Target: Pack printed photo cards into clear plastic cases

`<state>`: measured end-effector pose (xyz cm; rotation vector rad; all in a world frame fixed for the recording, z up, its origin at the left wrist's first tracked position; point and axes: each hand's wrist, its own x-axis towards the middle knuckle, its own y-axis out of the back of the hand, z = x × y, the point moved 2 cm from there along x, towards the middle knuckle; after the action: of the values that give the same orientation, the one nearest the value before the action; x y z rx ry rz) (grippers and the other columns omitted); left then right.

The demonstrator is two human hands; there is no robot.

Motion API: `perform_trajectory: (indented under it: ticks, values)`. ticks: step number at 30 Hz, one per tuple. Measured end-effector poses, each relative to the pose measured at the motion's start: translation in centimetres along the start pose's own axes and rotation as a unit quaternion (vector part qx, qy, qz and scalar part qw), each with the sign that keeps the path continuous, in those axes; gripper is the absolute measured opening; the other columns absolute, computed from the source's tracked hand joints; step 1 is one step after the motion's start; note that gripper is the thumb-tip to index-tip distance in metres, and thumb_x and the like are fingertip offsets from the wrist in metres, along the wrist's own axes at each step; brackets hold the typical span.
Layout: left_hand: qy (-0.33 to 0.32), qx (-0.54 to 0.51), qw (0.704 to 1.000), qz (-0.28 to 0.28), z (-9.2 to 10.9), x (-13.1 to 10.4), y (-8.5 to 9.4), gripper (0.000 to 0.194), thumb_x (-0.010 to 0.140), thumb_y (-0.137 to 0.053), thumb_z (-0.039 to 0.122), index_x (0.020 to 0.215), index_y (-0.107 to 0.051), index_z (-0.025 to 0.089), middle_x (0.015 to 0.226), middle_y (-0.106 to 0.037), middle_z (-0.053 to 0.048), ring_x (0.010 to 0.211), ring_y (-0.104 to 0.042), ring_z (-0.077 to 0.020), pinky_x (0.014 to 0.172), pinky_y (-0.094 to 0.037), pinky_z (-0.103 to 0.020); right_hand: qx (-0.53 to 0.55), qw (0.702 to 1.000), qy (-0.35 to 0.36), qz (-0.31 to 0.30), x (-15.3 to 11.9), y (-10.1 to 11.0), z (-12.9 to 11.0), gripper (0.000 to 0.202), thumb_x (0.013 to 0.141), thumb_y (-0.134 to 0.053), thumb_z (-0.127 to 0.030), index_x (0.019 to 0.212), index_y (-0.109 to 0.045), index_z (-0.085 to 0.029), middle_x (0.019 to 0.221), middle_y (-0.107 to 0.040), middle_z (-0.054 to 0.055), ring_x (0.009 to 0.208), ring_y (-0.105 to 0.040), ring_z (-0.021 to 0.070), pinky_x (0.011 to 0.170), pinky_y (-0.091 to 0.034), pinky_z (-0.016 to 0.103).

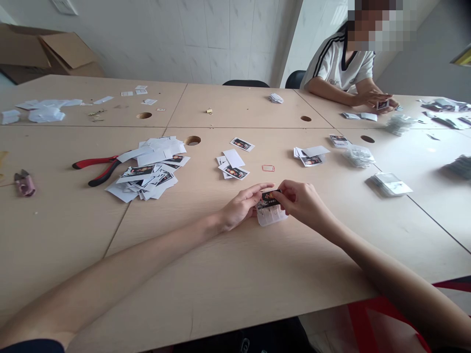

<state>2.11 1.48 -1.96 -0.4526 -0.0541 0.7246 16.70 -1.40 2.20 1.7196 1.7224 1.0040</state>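
Note:
Near the front middle of the table, my right hand (300, 198) pinches a small dark printed card (271, 198) between thumb and fingers. Beneath the card is a small clear plastic box (272, 217) with divided compartments. My left hand (241, 208) grips the box from its left side, with the thumb near the card; some of its fingers are hidden behind the box. Just beyond my hands lies a small red-bordered label (268, 168). A few printed cards (233, 166) lie loosely stacked to its left.
Red-handled pliers (105, 166) lie beside a heap of cards (147, 176) on the left. Small cutters (25, 184) are at far left. Clear cases (392, 185) and card stacks (311, 155) stand right. Across the table a person (342, 68) handles a card. Round holes (193, 140) pierce the tabletop.

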Motion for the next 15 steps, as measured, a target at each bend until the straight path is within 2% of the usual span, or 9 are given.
perform_trajectory:
  ticks: [15]
  values:
    - [-0.007, -0.006, 1.0, -0.009, -0.2, 0.21, 0.15, 0.04, 0.084, -0.042, 0.029, 0.123, -0.041, 0.023, 0.125, -0.045, -0.01, 0.11, -0.045, -0.0251, 0.089, -0.036, -0.04, 0.017, 1.0, -0.01, -0.001, 0.06, -0.38, 0.36, 0.021, 0.076, -0.049, -0.031, 0.061, -0.05, -0.017, 0.049, -0.048, -0.003, 0.045, -0.044, 0.0087, 0.046, -0.03, 0.021]
